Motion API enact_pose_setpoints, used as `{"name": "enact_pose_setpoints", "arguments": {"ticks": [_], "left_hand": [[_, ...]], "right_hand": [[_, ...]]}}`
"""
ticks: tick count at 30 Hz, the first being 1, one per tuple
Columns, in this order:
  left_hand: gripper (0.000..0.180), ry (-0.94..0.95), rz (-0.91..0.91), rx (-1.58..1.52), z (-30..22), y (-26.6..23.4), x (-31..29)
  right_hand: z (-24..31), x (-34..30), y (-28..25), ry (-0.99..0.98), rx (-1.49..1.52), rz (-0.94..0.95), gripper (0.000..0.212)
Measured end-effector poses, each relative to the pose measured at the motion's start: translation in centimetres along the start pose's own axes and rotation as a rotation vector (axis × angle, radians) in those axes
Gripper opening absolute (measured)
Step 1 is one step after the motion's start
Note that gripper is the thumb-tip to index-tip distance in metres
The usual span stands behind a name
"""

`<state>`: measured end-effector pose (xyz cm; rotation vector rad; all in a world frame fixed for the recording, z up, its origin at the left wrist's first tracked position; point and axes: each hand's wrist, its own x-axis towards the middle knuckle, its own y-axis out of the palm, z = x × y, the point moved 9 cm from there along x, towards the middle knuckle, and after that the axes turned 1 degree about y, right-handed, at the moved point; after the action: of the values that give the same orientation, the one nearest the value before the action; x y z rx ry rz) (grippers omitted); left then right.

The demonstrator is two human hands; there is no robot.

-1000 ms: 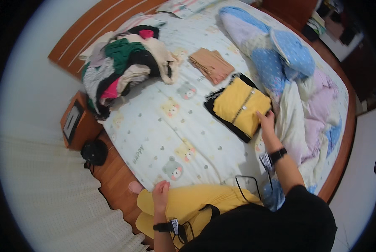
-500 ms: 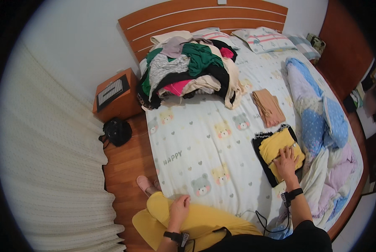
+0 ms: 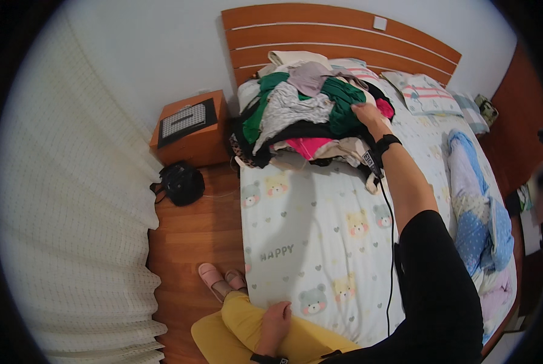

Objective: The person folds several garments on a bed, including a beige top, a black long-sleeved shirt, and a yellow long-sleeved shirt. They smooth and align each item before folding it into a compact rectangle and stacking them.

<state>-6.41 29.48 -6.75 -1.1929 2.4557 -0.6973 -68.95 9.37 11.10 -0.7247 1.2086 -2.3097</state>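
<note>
My right hand (image 3: 368, 116) reaches across the bed to the heap of clothes near the headboard. Its fingers are closed on the edge of a dark green garment (image 3: 343, 104) at the heap's right side. Beside that cloth lie a grey patterned garment (image 3: 292, 109) and a mauve one (image 3: 308, 77), with bright pink (image 3: 308, 147), black and cream clothes underneath. My left hand (image 3: 276, 320) rests on my yellow-trousered thigh, fingers loosely curled and nothing seen in them. My right arm and black sleeve hide the folded clothes on the bed.
A bunched blue and lilac quilt (image 3: 468, 194) lies along the bed's right side. Pillows (image 3: 426, 94) lie by the wooden headboard (image 3: 338, 29). Left of the bed are a nightstand (image 3: 189, 142), a black bag (image 3: 182, 184) and a pale curtain (image 3: 89, 200). A cable hangs from my right wrist.
My right hand has left the folded yellow garment and moved up and left to the heap, closing on the green garment. My left hand stays on my thigh. The view has shifted.
</note>
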Motion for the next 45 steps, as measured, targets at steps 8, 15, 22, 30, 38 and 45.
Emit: {"name": "enact_pose_setpoints", "arguments": {"ticks": [8,15,22,30,38,45], "left_hand": [[0.016,-0.015,0.010,-0.005,0.5,0.3,0.1],[0.027,-0.318,0.224,-0.586,2.9,3.9,1.2],[0.055,-0.564,0.423,-1.520,-4.1,10.8,3.6],[0.032,-0.207,-0.097,-1.760,0.7,-7.2,8.0],[0.020,-0.631,-0.322,-1.371,12.4,-5.4,-0.2],[0.026,-0.352,0.060,-0.905,6.4,3.2,4.7]], "right_hand": [[7.8,-10.5,-10.6,-0.285,1.652,0.354,0.025],[0.4,-42.5,-13.5,0.098,1.714,0.647,0.039],[3.2,-58.3,-11.8,0.088,1.321,1.200,0.045],[-12.7,-46.1,-22.0,0.139,1.206,0.062,0.014],[-24.7,-52.5,-7.8,0.406,0.477,0.300,0.016],[-22.6,-50.1,-10.4,0.320,0.543,0.065,0.017]]}}
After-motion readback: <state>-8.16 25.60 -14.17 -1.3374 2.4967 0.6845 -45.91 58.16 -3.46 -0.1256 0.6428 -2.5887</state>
